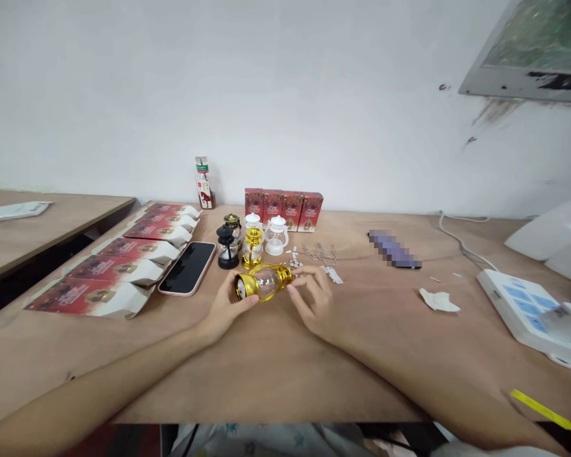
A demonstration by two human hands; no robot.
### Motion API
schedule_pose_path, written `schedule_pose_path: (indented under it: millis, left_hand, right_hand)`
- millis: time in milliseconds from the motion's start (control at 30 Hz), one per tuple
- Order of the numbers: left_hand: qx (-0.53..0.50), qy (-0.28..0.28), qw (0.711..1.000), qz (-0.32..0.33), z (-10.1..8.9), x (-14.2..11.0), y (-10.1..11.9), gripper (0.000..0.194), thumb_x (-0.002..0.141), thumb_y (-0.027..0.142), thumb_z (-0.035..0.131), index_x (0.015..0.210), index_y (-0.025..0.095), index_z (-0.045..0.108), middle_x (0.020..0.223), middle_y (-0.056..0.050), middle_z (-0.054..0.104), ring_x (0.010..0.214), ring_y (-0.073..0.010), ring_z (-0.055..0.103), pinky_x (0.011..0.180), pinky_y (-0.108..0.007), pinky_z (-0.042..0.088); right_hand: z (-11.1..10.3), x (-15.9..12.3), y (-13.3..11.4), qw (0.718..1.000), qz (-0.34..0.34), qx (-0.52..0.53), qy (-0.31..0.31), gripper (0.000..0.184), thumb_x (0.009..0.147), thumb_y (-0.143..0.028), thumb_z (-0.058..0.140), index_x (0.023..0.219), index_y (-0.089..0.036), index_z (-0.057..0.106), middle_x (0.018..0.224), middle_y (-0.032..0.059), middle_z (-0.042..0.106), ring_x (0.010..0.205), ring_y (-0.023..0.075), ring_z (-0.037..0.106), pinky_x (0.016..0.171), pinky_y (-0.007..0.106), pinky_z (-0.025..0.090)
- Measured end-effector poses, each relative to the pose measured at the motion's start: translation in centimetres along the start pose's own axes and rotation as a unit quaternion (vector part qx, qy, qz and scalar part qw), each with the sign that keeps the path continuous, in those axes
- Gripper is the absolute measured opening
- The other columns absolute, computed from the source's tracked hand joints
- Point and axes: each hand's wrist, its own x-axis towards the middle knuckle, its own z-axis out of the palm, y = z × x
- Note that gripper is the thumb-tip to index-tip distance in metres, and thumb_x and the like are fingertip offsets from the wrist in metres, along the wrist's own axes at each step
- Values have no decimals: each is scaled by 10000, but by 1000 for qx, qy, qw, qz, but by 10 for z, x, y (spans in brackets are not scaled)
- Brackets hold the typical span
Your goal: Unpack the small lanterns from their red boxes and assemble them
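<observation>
A small gold lantern with a clear globe lies on its side between my hands, just above the table. My left hand is closed around its base, the thumb along the lower rim. At the other end, my right hand has thumb and fingertips closed on the lantern's top. Behind it stand more small lanterns: a black one, a gold one, a white one, and others partly hidden. Small metal wire pieces and white bits lie behind my right hand.
Red printed boxes stand against the wall. Flat red boxes with open flaps line the left side, beside a phone. A bottle stands at the back. To the right are a blurred purple item, paper scrap and power strip.
</observation>
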Motion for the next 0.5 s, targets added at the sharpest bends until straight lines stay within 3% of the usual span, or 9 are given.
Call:
schedule_pose_path:
  millis: [133,200,300,400,500]
  left_hand:
    - [22,44,998,25,-1,1,3,401,620,348,757,898,196,511,945,-13,575,947,-188,524,868,-307,403]
    - [64,66,995,45,0,1,4,391,609,324,757,880,192,507,916,-9,564,927,-184,520,869,-303,395]
    - [89,68,991,66,4,-1,5,420,583,295,765,881,186,491,898,-7,552,914,-184,524,864,-309,400]
    - [78,40,996,36,8,-4,5,403,586,284,762,839,186,464,811,13,550,819,-169,536,784,-301,430]
    - [54,45,998,5,10,-3,4,402,565,282,768,816,183,470,787,18,558,810,-164,541,775,-296,437]
  right_hand:
    - [2,3,10,989,123,85,0,157,879,-290,482,744,-217,516,817,26,559,809,167,559,737,324,456]
    - [4,4,12,982,148,115,-19,208,877,-309,493,691,-215,494,725,2,545,719,152,541,673,294,446]
    - [4,3,7,986,113,116,-47,216,859,-283,529,660,-208,488,678,-8,543,671,141,523,645,280,424]
    - [3,1,-1,989,45,122,-70,178,847,-251,544,679,-204,514,682,-5,558,670,136,523,651,276,417]
    - [2,1,-1,986,75,133,-62,199,841,-276,548,660,-202,508,659,-12,545,648,127,505,639,267,399]
